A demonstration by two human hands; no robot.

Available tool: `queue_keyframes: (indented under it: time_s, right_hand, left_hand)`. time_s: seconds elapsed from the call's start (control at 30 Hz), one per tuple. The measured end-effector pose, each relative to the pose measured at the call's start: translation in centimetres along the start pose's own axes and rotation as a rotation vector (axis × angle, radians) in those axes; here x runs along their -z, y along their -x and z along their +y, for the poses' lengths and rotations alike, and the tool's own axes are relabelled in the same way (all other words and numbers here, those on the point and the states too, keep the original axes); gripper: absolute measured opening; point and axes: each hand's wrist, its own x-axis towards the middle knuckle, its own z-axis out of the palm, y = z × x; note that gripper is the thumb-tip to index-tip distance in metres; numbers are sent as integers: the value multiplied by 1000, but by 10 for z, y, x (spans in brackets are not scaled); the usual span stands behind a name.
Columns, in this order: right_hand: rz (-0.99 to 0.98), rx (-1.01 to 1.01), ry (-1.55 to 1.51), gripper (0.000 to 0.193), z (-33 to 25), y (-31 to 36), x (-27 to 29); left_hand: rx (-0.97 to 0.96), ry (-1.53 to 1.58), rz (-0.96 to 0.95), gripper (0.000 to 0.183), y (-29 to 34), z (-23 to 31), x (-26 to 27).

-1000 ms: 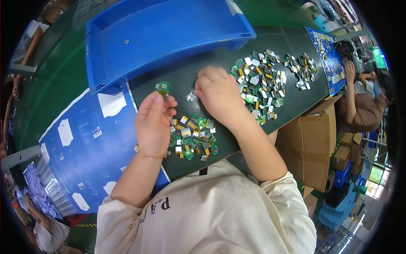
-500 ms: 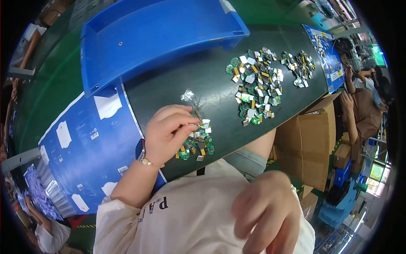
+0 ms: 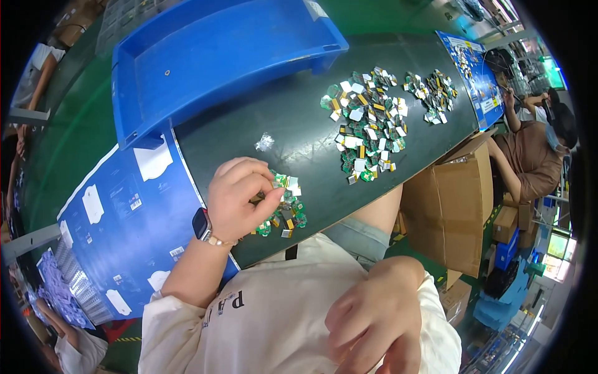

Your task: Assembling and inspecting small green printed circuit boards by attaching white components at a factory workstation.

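Observation:
My left hand (image 3: 240, 193) is closed in a pinch on a small green circuit board (image 3: 280, 179) with a silvery part beside it. It hovers at the edge of a small pile of green boards with white and gold parts (image 3: 288, 216) on the dark table, and its fingers cover part of that pile. My right hand (image 3: 379, 318) is raised in front of my shirt, away from the table, with its fingers bent inward. Whatever lies between those fingers is hidden.
A large blue tray (image 3: 134, 115) stands at the far left, above a blue printed sheet (image 3: 134, 206). A crumpled clear scrap (image 3: 265, 142) lies mid-table. Rightward are a big board pile (image 3: 371, 132) and a smaller one (image 3: 434, 96). An open carton (image 3: 445, 206) adjoins the table edge; a co-worker (image 3: 532, 156) sits beyond.
My left hand has turned slightly, showing more of the green board in its pinch. My right hand has lowered a little toward my shirt. The whole view has shifted slightly.

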Motion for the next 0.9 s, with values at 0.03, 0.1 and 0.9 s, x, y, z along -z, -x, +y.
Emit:
queue_keyframes:
  time_s: [0.03,0.1,0.9]
  right_hand:
    - [-64,19,27,28,0,0,2]
    - [-54,15,17,28,0,2,4]
    - [198,-776,1836,32,3,94,132]
  left_hand:
    - [19,6,-24,14,1,0,0]
    - [27,9,-24,16,3,-1,-2]
    - [-30,-52,-619,24,1,16,-7]
